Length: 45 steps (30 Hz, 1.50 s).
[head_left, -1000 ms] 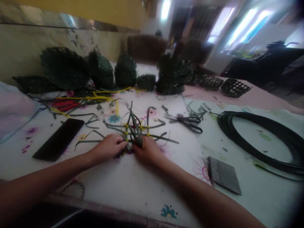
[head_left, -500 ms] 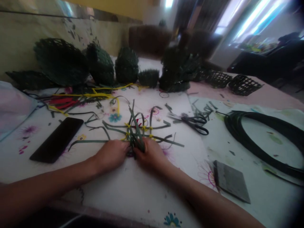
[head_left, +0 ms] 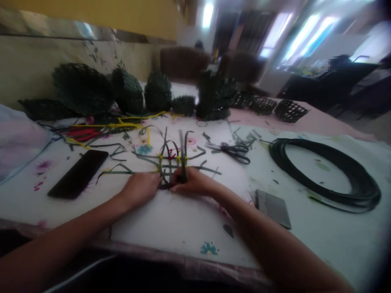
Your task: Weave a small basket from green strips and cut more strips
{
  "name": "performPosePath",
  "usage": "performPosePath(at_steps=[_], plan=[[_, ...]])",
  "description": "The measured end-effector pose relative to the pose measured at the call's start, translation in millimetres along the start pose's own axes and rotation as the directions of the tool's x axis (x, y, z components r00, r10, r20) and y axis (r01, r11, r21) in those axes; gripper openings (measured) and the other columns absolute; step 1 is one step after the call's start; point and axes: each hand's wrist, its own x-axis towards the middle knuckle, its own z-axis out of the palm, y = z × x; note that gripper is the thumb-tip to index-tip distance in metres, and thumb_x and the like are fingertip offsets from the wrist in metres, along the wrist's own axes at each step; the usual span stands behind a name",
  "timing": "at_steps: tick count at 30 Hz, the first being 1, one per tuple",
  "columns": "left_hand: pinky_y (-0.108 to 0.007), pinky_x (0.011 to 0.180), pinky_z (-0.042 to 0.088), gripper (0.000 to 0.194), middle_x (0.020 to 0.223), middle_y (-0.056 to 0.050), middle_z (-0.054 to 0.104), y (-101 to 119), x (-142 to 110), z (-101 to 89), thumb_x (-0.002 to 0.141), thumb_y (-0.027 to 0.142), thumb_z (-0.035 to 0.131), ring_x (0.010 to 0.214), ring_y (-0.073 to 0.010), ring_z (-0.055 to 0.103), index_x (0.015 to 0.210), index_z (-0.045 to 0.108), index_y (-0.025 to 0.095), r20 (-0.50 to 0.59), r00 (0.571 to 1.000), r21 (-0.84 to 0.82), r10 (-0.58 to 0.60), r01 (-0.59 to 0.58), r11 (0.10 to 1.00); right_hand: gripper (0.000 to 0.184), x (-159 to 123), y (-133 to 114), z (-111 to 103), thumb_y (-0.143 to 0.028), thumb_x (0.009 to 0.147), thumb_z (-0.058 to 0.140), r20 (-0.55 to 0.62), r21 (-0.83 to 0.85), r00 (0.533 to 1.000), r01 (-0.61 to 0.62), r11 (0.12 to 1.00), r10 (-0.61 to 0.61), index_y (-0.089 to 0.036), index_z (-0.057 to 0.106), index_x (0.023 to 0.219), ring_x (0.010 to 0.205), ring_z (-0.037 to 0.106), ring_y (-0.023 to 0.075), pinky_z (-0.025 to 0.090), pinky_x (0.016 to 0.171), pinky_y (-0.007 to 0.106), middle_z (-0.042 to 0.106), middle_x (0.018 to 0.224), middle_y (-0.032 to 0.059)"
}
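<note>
A small lattice of dark green flat strips (head_left: 169, 166), tied with yellow bits at its crossings, lies on the flowered white cloth. My left hand (head_left: 143, 188) is closed at its near left corner, fingertips at the strips; what lies under the fingers is hidden. My right hand (head_left: 194, 181) is closed round a green strip (head_left: 183, 156) that stands up from the lattice's right side. Loose strip ends stick out left, right and away from me. Beyond the right hand lie black-handled scissors (head_left: 235, 152).
A black phone (head_left: 80, 174) lies at left, a grey block (head_left: 273, 208) and a dark coil of strip (head_left: 277, 156) at right. Woven green baskets (head_left: 158, 92) line the back. Red strips (head_left: 84, 133) and yellow strips (head_left: 122, 125) lie behind the phone. Cut scraps (head_left: 247, 136) lie near the scissors.
The camera view has shifted. Strips that were bunched and leaning in my right hand now stand upright at the lattice's right side. Both hands stay at the near edge.
</note>
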Motion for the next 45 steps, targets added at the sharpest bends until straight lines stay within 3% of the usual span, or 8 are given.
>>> performPosePath(at_steps=[9,14,18,21,25,28,34,45], plan=[[-0.029,0.064,0.039,0.038,0.078,-0.009,0.069,-6,-22,12.5,0.097,0.039,0.032,0.072,-0.0219,0.064,0.081,0.059,0.018,-0.230,0.973,-0.133,-0.034,0.003,0.991,0.005,-9,-10,3,-0.013,0.077,0.070,-0.094,-0.383,0.981,0.119,0.916,-0.167,-0.013,0.069,0.082,0.089,0.060,0.0234,0.044,0.080,0.032,0.067,0.094,0.0102],[-0.027,0.069,0.044,0.024,0.077,-0.005,0.064,8,-54,18.0,0.095,0.034,0.044,0.071,-0.0163,0.059,0.083,0.058,0.018,-0.612,0.790,-0.271,-0.016,-0.191,0.943,0.020,-13,-6,-5,-0.012,0.078,0.068,-0.085,-0.413,0.974,0.157,0.897,-0.210,-0.015,0.070,0.098,0.093,0.062,0.0239,0.045,0.082,0.031,0.069,0.101,0.0104],[-0.025,0.076,0.049,0.013,0.095,-0.007,0.068,31,-59,21.7,0.093,0.024,0.050,0.083,-0.0148,0.063,0.099,0.060,0.018,-0.687,0.714,-0.307,0.133,-0.451,0.838,0.027,-18,-8,-21,-0.010,0.077,0.068,0.007,-0.368,0.974,0.212,0.905,-0.225,-0.016,0.068,0.104,0.087,0.063,0.0200,0.045,0.074,0.026,0.071,0.100,0.0076],[-0.029,0.083,0.050,0.022,0.112,-0.010,0.068,48,-43,22.2,0.092,0.022,0.052,0.099,-0.0193,0.065,0.112,0.058,0.017,-0.658,0.741,-0.297,0.137,-0.421,0.857,0.012,-16,-5,-29,-0.013,0.078,0.068,0.061,-0.344,0.986,0.167,0.924,-0.156,-0.013,0.070,0.090,0.073,0.061,0.0179,0.041,0.063,0.025,0.071,0.084,0.0058],[-0.032,0.072,0.049,0.025,0.099,-0.010,0.072,60,-20,18.2,0.089,0.024,0.054,0.086,-0.0248,0.069,0.112,0.058,0.015,-0.463,0.886,-0.250,-0.034,-0.094,0.964,0.009,-12,6,-34,-0.013,0.076,0.070,0.077,-0.310,0.991,0.132,0.941,-0.113,-0.013,0.071,0.086,0.068,0.058,0.0137,0.039,0.059,0.021,0.070,0.078,0.0013],[-0.032,0.066,0.044,0.026,0.091,-0.009,0.074,62,-10,13.3,0.090,0.029,0.053,0.080,-0.0265,0.069,0.111,0.063,0.017,-0.337,0.937,-0.169,-0.089,0.033,0.985,0.009,-9,12,-35,-0.013,0.074,0.072,0.067,-0.286,0.994,0.106,0.952,-0.090,-0.013,0.071,0.083,0.066,0.057,0.0121,0.037,0.058,0.019,0.068,0.074,-0.0011],[-0.029,0.063,0.037,0.024,0.088,-0.007,0.073,53,6,8.3,0.090,0.034,0.052,0.079,-0.0219,0.066,0.084,0.070,0.020,-0.255,0.967,-0.229,0.001,-0.062,0.971,0.005,-5,15,-32,-0.016,0.079,0.071,0.006,-0.267,0.997,0.075,0.961,-0.076,-0.012,0.072,0.081,0.066,0.053,0.0117,0.034,0.058,0.020,0.066,0.072,-0.0004],[-0.029,0.062,0.034,0.017,0.080,-0.007,0.070,46,24,4.5,0.088,0.030,0.052,0.076,-0.0220,0.063,0.082,0.062,0.018,-0.199,0.980,-0.312,-0.013,-0.051,0.949,0.012,1,21,-19,-0.015,0.083,0.064,-0.131,-0.264,0.991,-0.061,0.963,0.026,-0.012,0.075,0.086,0.066,0.056,0.0117,0.034,0.058,0.020,0.068,0.070,0.0003]])
